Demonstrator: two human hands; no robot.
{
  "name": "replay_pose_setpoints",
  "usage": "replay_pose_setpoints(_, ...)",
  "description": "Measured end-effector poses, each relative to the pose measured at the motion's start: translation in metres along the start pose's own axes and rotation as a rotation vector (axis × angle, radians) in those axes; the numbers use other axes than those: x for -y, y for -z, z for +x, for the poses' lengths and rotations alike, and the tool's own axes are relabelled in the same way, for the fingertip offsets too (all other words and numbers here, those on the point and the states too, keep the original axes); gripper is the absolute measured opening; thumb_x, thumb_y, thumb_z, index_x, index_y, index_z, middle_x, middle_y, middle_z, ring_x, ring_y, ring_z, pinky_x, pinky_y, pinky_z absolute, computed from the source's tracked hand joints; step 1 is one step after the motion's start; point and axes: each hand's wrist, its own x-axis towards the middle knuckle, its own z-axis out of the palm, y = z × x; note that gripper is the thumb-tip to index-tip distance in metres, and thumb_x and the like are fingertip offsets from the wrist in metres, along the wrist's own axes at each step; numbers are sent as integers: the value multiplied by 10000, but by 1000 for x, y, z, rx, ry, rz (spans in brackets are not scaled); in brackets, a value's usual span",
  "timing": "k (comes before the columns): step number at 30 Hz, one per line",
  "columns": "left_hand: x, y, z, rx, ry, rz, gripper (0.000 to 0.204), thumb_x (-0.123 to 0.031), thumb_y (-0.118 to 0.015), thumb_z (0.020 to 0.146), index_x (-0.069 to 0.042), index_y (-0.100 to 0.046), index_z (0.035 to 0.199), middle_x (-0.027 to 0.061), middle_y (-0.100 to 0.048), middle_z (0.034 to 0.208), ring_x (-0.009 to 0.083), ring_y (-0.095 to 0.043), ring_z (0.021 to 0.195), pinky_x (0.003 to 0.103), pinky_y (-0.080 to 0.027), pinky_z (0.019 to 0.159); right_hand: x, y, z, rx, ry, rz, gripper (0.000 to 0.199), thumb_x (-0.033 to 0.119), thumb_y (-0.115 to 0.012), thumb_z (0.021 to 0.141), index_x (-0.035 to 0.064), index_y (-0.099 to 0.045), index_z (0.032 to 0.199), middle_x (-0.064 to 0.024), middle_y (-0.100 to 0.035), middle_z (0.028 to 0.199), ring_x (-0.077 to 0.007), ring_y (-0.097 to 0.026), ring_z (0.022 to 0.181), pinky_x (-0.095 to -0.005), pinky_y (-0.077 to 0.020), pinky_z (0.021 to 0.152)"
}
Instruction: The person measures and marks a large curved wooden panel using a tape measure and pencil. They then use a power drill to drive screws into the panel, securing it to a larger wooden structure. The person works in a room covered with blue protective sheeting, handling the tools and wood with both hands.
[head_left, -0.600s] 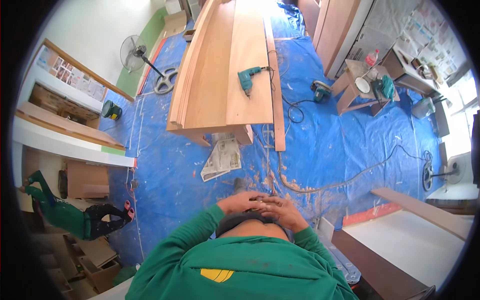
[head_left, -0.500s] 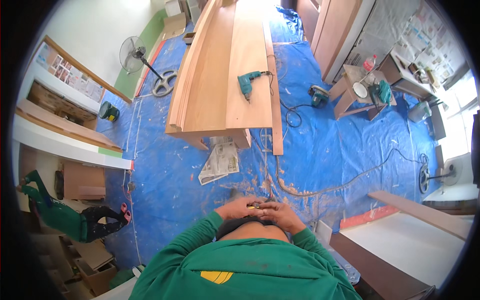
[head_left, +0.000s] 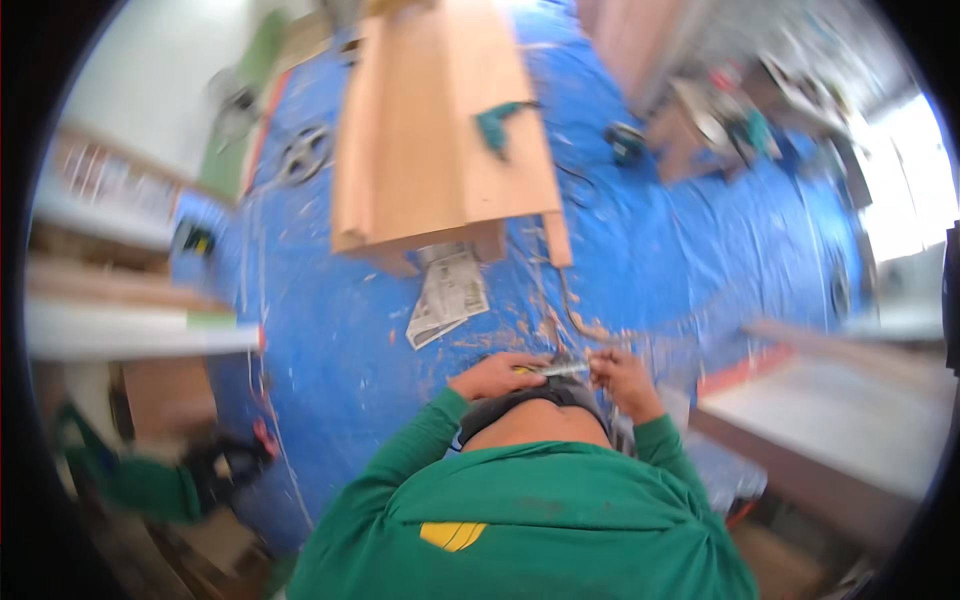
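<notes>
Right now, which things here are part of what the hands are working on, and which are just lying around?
In hand:
left hand
right hand
small slim object held between both hands, too blurred to identify

Lying about:
green power drill on the wooden boards
folded newspaper
blue tarp

Two hands: the left hand (head_left: 497, 375) and the right hand (head_left: 621, 378), with one slim metal tool (head_left: 560, 369) between them. One folded newspaper (head_left: 449, 295), one teal drill (head_left: 495, 124), one blue tarp (head_left: 330, 330).
</notes>
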Motion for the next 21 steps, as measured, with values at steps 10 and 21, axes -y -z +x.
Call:
replay_pose_setpoints(10,20,39,-9,197,314,186,300,-336,-699,1061,-62,-785,1146,6,-695,890,87,-595,722,270,-500,627,-15,-5,-93,-400,257,118,340,288,-706,1051,-43,-727,1127,-84,-744,899,-165,-704,780,-313,-579,720)
replay_pose_setpoints(21,17,41,28,87,359,272,280,-314,-696,1065,-51,-791,1076,2,-702,847,103,-629,683,295,-549,578,-241,155,-326,-1623,54,485,430,469,-748,1020,69,-724,864,-31,-676,723,-144,-610,576,-310,-471,508)
